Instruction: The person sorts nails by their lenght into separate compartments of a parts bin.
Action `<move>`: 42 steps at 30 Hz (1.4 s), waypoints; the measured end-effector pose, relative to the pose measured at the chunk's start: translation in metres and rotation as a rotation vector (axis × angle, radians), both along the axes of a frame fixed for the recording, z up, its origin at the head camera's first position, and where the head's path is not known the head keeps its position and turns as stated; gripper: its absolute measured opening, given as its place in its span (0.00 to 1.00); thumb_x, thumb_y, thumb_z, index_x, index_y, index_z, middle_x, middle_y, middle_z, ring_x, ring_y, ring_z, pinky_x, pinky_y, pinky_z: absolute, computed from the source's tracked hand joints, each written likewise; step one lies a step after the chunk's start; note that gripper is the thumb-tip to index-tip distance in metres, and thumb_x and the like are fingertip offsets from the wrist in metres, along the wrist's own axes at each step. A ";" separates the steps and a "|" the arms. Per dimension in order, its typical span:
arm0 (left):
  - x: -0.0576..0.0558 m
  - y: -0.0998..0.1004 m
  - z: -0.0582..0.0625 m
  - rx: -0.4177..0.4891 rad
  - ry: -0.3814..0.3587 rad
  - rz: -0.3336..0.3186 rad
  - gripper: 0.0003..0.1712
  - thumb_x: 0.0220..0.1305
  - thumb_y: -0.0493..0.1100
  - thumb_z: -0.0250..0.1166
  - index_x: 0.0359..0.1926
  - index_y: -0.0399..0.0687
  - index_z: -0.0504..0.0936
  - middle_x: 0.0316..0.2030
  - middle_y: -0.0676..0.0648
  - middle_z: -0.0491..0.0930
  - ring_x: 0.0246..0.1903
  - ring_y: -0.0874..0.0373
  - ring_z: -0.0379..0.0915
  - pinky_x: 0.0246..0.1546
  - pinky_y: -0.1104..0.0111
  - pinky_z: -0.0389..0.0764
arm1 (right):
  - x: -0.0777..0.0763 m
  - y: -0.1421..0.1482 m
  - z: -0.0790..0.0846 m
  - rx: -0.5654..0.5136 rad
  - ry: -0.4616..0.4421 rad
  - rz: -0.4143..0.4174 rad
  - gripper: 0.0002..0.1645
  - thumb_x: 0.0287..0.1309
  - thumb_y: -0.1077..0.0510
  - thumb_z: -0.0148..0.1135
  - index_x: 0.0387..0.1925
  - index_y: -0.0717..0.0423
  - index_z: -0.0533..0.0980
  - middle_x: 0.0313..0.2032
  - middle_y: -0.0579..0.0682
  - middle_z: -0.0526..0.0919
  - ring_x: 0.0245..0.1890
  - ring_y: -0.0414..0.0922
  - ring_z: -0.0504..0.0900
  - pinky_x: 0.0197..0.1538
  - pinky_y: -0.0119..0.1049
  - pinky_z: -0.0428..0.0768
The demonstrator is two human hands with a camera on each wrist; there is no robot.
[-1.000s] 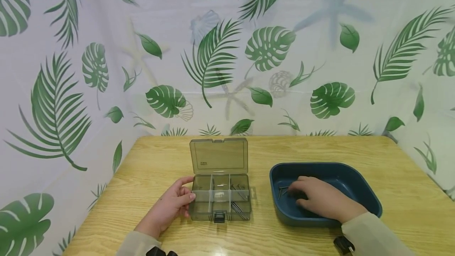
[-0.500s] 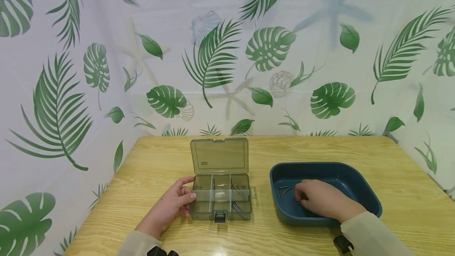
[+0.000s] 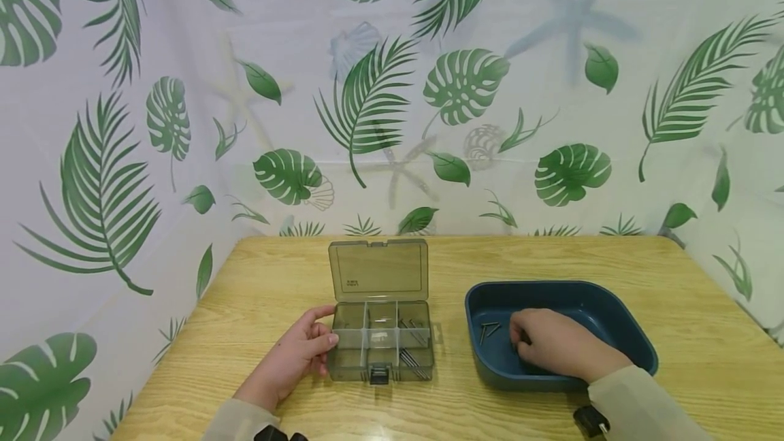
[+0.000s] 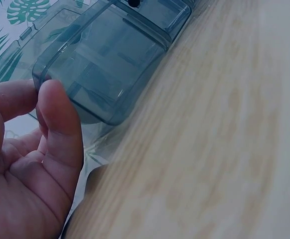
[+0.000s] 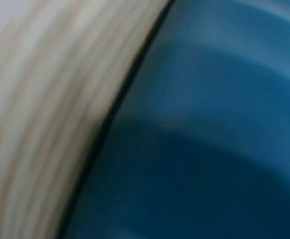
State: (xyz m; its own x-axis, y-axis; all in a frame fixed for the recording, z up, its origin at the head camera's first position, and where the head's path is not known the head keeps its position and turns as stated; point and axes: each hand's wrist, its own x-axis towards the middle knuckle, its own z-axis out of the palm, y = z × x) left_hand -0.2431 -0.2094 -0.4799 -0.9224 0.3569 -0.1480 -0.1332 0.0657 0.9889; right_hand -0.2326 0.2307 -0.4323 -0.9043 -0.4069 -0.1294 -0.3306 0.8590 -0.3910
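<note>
A smoky clear compartment box stands on the table with its lid raised. My left hand holds the box's left side, the thumb and index finger at its edge; the left wrist view shows this thumb against the box corner. Thin metal nails or screws lie in the right-hand compartments. My right hand reaches down into a dark blue tray with its fingers bent. Its fingertips are hidden, so anything between them cannot be seen. Left of it lie a few more nails or screws.
The wood-grain table reaches back to a leaf-printed curtain. Black wrist-camera parts show at both wrists. The right wrist view is blurred and holds only the tray's blue wall and some table.
My right hand has drawn slightly right, off the loose nails or screws in the tray, and its fingers have bent more. My left hand and the box stay in place.
</note>
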 end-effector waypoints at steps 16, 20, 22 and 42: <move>-0.001 0.001 -0.001 0.021 -0.005 -0.010 0.36 0.75 0.39 0.59 0.77 0.45 0.54 0.37 0.47 0.70 0.28 0.57 0.67 0.25 0.67 0.80 | 0.000 -0.023 0.023 -0.140 0.190 0.051 0.15 0.72 0.65 0.54 0.48 0.47 0.83 0.43 0.39 0.81 0.43 0.40 0.80 0.46 0.43 0.81; -0.001 0.000 0.000 0.026 -0.006 -0.013 0.36 0.75 0.38 0.59 0.77 0.45 0.54 0.37 0.47 0.69 0.28 0.57 0.66 0.26 0.67 0.80 | 0.001 -0.040 0.031 -0.169 0.217 0.099 0.15 0.70 0.65 0.55 0.43 0.42 0.83 0.41 0.36 0.81 0.42 0.37 0.80 0.45 0.41 0.81; -0.001 0.000 0.000 0.022 -0.007 -0.012 0.36 0.75 0.38 0.59 0.77 0.46 0.54 0.38 0.47 0.69 0.28 0.57 0.66 0.26 0.67 0.80 | 0.002 -0.050 0.035 -0.184 0.226 0.118 0.15 0.70 0.65 0.56 0.43 0.41 0.82 0.41 0.36 0.82 0.41 0.35 0.79 0.44 0.39 0.81; 0.000 -0.001 0.002 0.014 -0.004 -0.022 0.36 0.76 0.39 0.59 0.77 0.45 0.54 0.37 0.47 0.69 0.28 0.57 0.66 0.26 0.67 0.80 | 0.002 -0.157 0.033 -0.202 0.211 0.324 0.12 0.71 0.61 0.58 0.47 0.45 0.84 0.40 0.39 0.83 0.33 0.31 0.76 0.37 0.33 0.78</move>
State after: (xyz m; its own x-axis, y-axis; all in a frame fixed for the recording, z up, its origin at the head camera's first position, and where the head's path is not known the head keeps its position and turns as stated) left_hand -0.2432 -0.2103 -0.4783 -0.9137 0.3789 -0.1467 -0.1363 0.0544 0.9892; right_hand -0.2301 0.0732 -0.3994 -0.7236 -0.6723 0.1559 -0.6613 0.6108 -0.4355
